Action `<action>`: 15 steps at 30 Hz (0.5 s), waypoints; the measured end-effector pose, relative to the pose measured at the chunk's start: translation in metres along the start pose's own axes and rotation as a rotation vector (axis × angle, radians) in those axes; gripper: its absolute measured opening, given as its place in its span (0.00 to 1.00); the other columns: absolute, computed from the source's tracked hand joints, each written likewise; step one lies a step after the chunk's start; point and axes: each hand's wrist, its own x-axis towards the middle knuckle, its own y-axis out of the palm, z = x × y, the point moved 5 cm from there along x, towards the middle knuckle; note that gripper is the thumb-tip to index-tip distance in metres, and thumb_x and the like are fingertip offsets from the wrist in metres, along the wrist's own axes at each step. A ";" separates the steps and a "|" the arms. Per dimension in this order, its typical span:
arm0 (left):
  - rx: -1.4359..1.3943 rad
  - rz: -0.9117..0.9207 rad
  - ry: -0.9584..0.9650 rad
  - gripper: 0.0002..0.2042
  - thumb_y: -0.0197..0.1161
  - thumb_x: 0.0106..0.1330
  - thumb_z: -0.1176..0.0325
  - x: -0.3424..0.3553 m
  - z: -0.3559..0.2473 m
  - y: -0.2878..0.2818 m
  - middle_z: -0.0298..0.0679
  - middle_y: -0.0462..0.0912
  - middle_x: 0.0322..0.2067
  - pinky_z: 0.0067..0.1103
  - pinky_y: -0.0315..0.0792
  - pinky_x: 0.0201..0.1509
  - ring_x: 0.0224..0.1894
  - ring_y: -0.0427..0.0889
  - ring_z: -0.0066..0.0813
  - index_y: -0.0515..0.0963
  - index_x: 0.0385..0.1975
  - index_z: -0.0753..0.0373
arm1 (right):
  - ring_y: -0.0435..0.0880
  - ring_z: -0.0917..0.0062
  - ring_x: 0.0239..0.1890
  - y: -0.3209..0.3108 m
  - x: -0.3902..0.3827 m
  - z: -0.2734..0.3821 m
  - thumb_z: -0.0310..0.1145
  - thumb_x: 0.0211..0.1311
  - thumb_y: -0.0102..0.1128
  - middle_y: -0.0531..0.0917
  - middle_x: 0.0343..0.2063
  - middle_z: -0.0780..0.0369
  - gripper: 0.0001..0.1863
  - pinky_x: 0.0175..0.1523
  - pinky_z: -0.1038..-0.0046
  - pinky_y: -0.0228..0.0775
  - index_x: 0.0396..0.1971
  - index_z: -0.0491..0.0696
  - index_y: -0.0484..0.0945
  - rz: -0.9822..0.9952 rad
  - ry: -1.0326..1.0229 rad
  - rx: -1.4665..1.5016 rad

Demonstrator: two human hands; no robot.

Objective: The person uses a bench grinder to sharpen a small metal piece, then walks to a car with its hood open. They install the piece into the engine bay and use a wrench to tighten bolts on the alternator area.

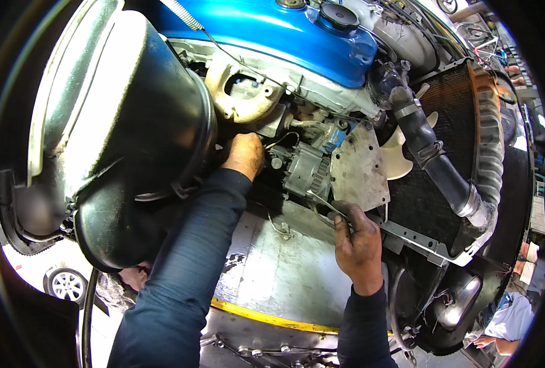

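Observation:
My right hand (358, 242) is closed around a slim metal wrench (322, 201), whose tip points up and left at the lower edge of the alternator (307, 170). Left of the alternator, my left hand (246, 154) reaches in below the pale exhaust manifold (243, 101). Its fingers are curled, and whatever they grip is hidden from view. A thin wire (280, 140) loops between that hand and the alternator. Just right of the alternator stands a flat metal plate (359, 168) with holes.
A blue valve cover (266, 30) tops the engine. To the right are a pale fan (401, 153), a black radiator hose (432, 153) and the radiator (450, 122). A large dark rounded housing (156, 116) crowds the left. People stand at the far right edge.

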 end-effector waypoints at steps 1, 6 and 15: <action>0.016 -0.062 0.010 0.07 0.65 0.62 0.69 -0.002 -0.003 -0.007 0.50 0.89 0.31 0.33 0.85 0.43 0.38 0.92 0.44 0.88 0.30 0.65 | 0.88 0.55 0.38 0.000 0.000 0.000 0.24 0.67 0.59 0.87 0.35 0.51 0.09 0.44 0.64 0.79 0.46 0.42 0.82 0.002 0.007 -0.028; -0.186 0.001 -0.028 0.09 0.63 0.61 0.71 -0.023 -0.004 -0.054 0.57 0.88 0.37 0.37 0.83 0.51 0.44 0.89 0.51 0.87 0.34 0.68 | 0.88 0.55 0.37 -0.001 0.000 0.004 0.23 0.67 0.60 0.87 0.34 0.51 0.09 0.42 0.64 0.79 0.46 0.43 0.82 0.021 -0.007 -0.078; -0.173 0.444 0.039 0.14 0.63 0.63 0.69 -0.045 -0.021 -0.070 0.51 0.87 0.51 0.38 0.81 0.57 0.56 0.86 0.51 0.87 0.47 0.63 | 0.88 0.55 0.36 0.002 0.000 0.006 0.25 0.68 0.59 0.87 0.33 0.52 0.09 0.42 0.65 0.78 0.46 0.43 0.82 0.014 -0.024 -0.041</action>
